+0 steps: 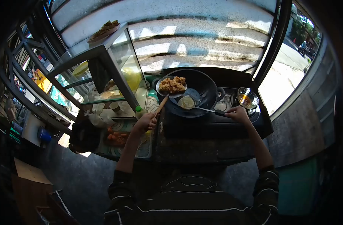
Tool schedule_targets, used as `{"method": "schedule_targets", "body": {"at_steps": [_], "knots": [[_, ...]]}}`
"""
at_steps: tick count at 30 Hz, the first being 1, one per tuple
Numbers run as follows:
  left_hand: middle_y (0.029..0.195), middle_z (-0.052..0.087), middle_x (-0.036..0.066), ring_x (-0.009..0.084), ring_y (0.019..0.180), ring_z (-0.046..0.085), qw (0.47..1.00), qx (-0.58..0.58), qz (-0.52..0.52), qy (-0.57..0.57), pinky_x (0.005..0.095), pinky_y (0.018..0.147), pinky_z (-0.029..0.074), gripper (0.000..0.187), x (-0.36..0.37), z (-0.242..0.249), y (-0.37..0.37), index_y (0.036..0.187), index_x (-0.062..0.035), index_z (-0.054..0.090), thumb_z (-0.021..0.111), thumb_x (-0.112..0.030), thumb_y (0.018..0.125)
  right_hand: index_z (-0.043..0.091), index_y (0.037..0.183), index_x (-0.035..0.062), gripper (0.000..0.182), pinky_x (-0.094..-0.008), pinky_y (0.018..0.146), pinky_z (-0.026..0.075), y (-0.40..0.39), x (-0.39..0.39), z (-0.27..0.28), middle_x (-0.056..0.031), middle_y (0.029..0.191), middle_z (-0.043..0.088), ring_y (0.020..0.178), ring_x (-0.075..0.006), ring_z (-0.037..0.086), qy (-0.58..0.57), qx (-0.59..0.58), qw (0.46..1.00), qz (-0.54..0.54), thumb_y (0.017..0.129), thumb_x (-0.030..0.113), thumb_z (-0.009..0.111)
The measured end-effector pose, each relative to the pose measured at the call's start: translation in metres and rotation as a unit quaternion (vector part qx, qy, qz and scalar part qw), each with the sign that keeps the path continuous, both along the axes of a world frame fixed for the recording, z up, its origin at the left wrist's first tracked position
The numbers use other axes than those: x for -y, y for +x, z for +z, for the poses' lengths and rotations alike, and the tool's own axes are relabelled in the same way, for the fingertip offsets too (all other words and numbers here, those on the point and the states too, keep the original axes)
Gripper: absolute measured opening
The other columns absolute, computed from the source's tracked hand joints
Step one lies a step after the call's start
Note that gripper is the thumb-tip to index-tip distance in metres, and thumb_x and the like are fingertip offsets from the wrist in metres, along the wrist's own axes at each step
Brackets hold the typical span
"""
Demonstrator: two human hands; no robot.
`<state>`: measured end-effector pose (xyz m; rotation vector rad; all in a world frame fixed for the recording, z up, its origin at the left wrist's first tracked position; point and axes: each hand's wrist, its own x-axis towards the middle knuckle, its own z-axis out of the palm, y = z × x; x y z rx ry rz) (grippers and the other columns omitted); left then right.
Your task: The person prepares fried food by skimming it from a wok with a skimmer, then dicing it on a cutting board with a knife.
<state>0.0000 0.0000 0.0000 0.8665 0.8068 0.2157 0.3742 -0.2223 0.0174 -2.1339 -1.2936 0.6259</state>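
Over the dark wok [201,88], a strainer [171,86] loaded with fried pieces [173,84] is held by its wooden handle, around which the left hand [145,123] is closed. A ladle [187,102] rests inside the wok, its dark grip clasped by the right hand [237,113]. Pieces could be lost beside the wok if the strainer is tilted, and hot oil could be splashed by a jolted ladle.

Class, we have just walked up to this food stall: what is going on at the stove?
A person in a striped top stands at a dark round wok. The left hand holds a wooden-handled round skimmer piled with golden fried pieces over the wok's rim. The right hand holds a black-handled metal ladle dipped into the wok.
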Motion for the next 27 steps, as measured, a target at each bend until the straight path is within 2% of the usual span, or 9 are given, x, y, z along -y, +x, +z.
{"method": "schedule_targets", "body": {"at_steps": [2,5,6,12,17,19,21,24,27], "knots": [[0.060,0.038,-0.003,0.0020,0.038,0.029,0.999,-0.020,0.015,0.022,0.0139,0.030,0.024,0.026,0.003,0.000,0.001,0.104,-0.0058,0.044,0.037,-0.028,0.091,0.067,0.082,0.0028,0.030,-0.0277,0.066,0.048,0.008,0.000,0.003,-0.0141,0.072,0.064,0.066,-0.0202,0.063,0.037,0.059,0.997,-0.015,0.064,0.027,0.069],[0.060,0.038,-0.003,0.0019,0.038,0.029,0.999,-0.024,0.010,0.030,0.0140,0.030,0.023,0.024,0.003,-0.001,0.000,0.102,-0.0069,0.044,0.037,-0.027,0.091,0.067,0.080,0.0020,0.028,-0.0282,0.063,0.048,0.019,0.000,0.018,-0.0137,0.070,0.064,0.064,-0.0196,0.062,0.044,0.097,0.993,-0.044,0.065,0.026,0.069],[0.060,0.038,-0.003,0.0019,0.038,0.029,0.999,-0.026,0.009,0.032,0.0140,0.030,0.023,0.024,0.003,0.000,-0.001,0.102,-0.0069,0.044,0.037,-0.027,0.091,0.067,0.079,0.0018,0.027,-0.0284,0.062,0.048,0.019,-0.001,0.021,-0.0134,0.068,0.064,0.063,-0.0199,0.062,0.086,0.129,0.987,-0.037,0.065,0.025,0.068],[0.059,0.038,-0.004,0.0021,0.037,0.029,0.995,-0.069,-0.006,0.070,0.0143,0.029,0.023,0.022,0.010,0.000,0.007,0.100,-0.0082,0.044,0.036,-0.027,0.092,0.067,0.081,0.0036,0.027,-0.0287,0.061,0.048,0.017,-0.008,0.055,-0.0125,0.070,0.064,0.064,-0.0211,0.062,0.095,0.114,0.985,-0.085,0.066,0.026,0.068],[0.059,0.038,-0.004,0.0012,0.036,0.029,0.999,-0.035,-0.032,-0.013,0.0134,0.029,0.022,0.022,0.011,-0.001,0.014,0.099,-0.0085,0.046,0.034,-0.026,0.092,0.067,0.084,0.0059,0.027,-0.0301,0.059,0.048,-0.010,-0.017,0.065,-0.0134,0.069,0.063,0.061,-0.0222,0.062,0.151,0.137,0.977,-0.067,0.067,0.027,0.068],[0.060,0.038,-0.004,0.0013,0.038,0.029,0.998,-0.028,-0.049,-0.006,0.0137,0.031,0.023,0.022,0.010,-0.005,0.014,0.100,-0.0086,0.046,0.035,-0.026,0.092,0.066,0.087,0.0063,0.028,-0.0308,0.059,0.048,-0.026,-0.019,0.067,-0.0135,0.069,0.063,0.061,-0.0227,0.062,0.159,0.192,0.966,-0.062,0.067,0.026,0.068],[0.062,0.038,-0.004,0.0014,0.040,0.029,0.998,-0.021,-0.065,0.001,0.0140,0.033,0.024,0.022,0.009,-0.007,0.014,0.101,-0.0087,0.045,0.037,-0.027,0.092,0.065,0.089,0.0065,0.027,-0.0320,0.059,0.048,-0.036,-0.017,0.068,-0.0136,0.069,0.063,0.062,-0.0240,0.062,0.146,0.190,0.969,-0.069,0.068,0.025,0.068],[0.062,0.038,-0.004,0.0016,0.040,0.029,0.997,-0.016,-0.070,-0.013,0.0142,0.033,0.024,0.023,0.012,-0.004,0.015,0.102,-0.0084,0.045,0.037,-0.027,0.092,0.064,0.090,0.0069,0.026,-0.0331,0.061,0.048,-0.038,-0.017,0.058,-0.0129,0.070,0.063,0.065,-0.0256,0.062,0.202,0.224,0.951,-0.062,0.070,0.023,0.066],[0.058,0.039,-0.005,0.0011,0.036,0.031,0.998,-0.029,-0.050,0.017,0.0131,0.028,0.023,0.021,0.018,0.003,0.015,0.096,-0.0084,0.047,0.035,-0.025,0.092,0.063,0.093,0.0081,0.026,-0.0352,0.063,0.048,-0.033,-0.015,0.051,-0.0120,0.073,0.063,0.069,-0.0269,0.061,0.229,0.280,0.929,-0.074,0.072,0.021,0.065]]}}
